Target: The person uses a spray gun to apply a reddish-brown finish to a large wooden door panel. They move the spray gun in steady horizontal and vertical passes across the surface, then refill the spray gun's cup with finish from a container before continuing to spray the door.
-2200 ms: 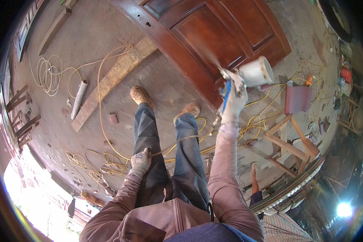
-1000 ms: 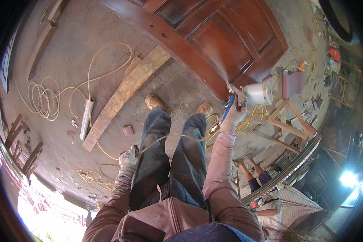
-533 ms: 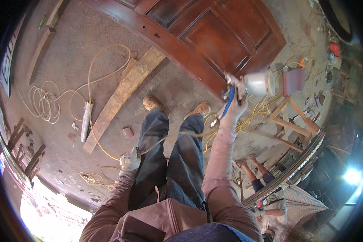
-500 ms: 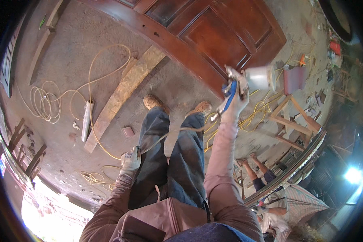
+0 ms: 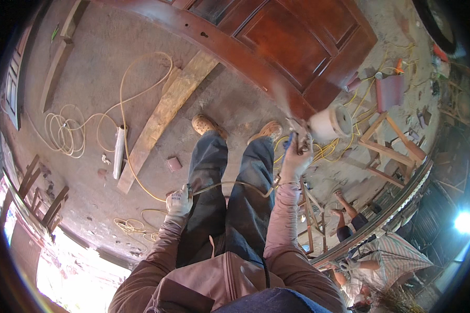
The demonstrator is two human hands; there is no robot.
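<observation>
In a pale work glove, my right hand is closed round the handle of a spray gun, whose whitish cup sticks out to the right. A faint mist shows between the gun and the near corner of a reddish-brown panelled door. The gun is apart from the door's edge. My left hand, gloved too, grips the yellowish air hose, which sags across my thighs up to the gun. From the left hand the hose runs on over the floor.
Wooden planks lie left of my feet, beside a silvery roll. Hose coils rest farther left. Yellow cords, a wooden frame and a dark red can-like container are at the right. Another person is at lower right.
My right hand has drawn the spray gun down and nearer to my body, away from over the door. My left hand has shifted slightly right, still holding the hose.
</observation>
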